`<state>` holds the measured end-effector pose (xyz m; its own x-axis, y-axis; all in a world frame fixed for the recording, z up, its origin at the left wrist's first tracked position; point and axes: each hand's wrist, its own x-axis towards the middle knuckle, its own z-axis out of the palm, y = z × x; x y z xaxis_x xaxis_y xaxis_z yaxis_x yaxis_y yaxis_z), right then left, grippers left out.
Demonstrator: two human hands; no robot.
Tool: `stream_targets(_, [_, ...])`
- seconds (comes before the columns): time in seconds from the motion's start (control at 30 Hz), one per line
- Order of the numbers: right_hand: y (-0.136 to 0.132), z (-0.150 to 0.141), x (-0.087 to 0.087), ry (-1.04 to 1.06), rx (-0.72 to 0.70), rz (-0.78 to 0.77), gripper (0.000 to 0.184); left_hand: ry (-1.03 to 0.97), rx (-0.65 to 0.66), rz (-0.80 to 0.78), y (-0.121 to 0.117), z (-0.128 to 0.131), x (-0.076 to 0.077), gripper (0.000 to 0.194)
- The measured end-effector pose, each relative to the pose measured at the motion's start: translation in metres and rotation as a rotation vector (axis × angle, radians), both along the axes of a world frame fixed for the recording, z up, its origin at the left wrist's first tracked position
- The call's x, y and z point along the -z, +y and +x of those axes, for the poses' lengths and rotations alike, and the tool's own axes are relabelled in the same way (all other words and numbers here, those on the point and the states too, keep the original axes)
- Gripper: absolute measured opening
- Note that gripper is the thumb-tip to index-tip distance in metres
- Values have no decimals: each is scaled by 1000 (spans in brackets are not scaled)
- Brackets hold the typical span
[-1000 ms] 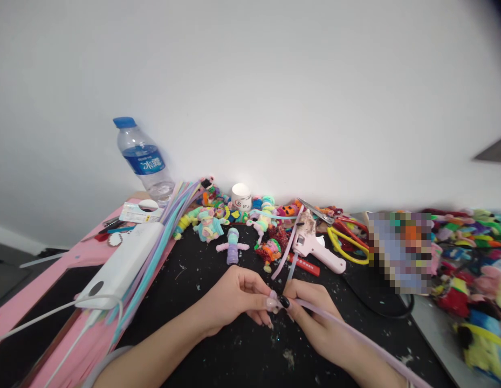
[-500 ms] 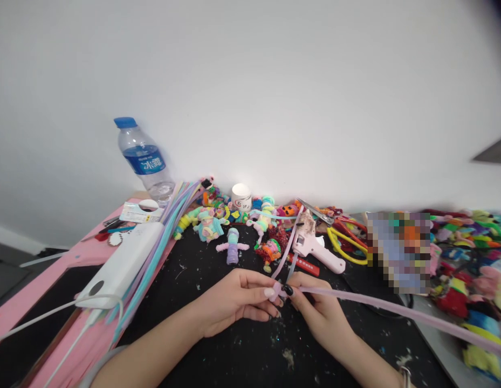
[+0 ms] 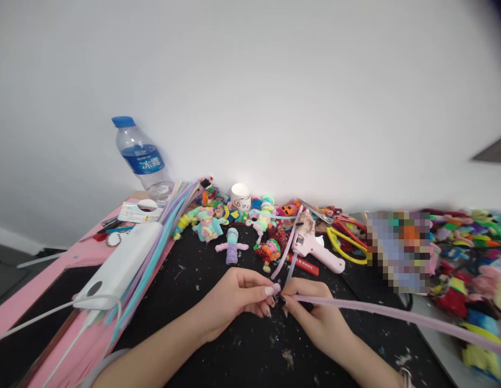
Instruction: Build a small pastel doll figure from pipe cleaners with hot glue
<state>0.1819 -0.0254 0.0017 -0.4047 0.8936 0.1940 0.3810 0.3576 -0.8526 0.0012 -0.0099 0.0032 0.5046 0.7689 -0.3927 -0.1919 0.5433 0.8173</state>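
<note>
My left hand (image 3: 242,295) pinches a small coiled end of pale pink pipe cleaner between thumb and fingertips. Close beside it, my right hand (image 3: 313,308) is closed on the same pipe cleaner (image 3: 379,310), whose long free length runs off to the right edge. Both hands are over the black work mat (image 3: 250,355). Just beyond them lie a pale pink glue gun (image 3: 321,252) and a small purple-and-blue pipe cleaner doll (image 3: 232,248) with pink arms. The fingers partly hide the coil.
Pipe cleaner figures (image 3: 210,223) crowd the wall side around a white paper cup (image 3: 240,198). Yellow-handled scissors (image 3: 343,245) lie right of the glue gun. At left are a white power bank (image 3: 121,264), a bundle of pastel pipe cleaners (image 3: 163,242) and a water bottle (image 3: 143,156).
My right fingertips have shifted slightly left and down against the coil, drawing the pipe cleaner along. The coil has turned a little in my left fingers.
</note>
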Motion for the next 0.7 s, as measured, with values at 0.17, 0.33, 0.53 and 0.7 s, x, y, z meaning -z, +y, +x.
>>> stream_targets(0.17, [0, 2, 0, -41, -42, 35, 26, 100, 45, 153, 0, 2, -1, 21])
stream_targets(0.33, [0, 6, 2, -113, -94, 53, 29, 209, 156, 243, -4, 3, -6, 19])
stream_targets(0.53, [1, 5, 4, -131, -100, 30, 30, 223, 203, 313, -8, 3, -9, 18])
stream_targets(0.7, [2, 5, 4, -52, -5, -5, 29, 126, 175, 232, -2, 2, -6, 21])
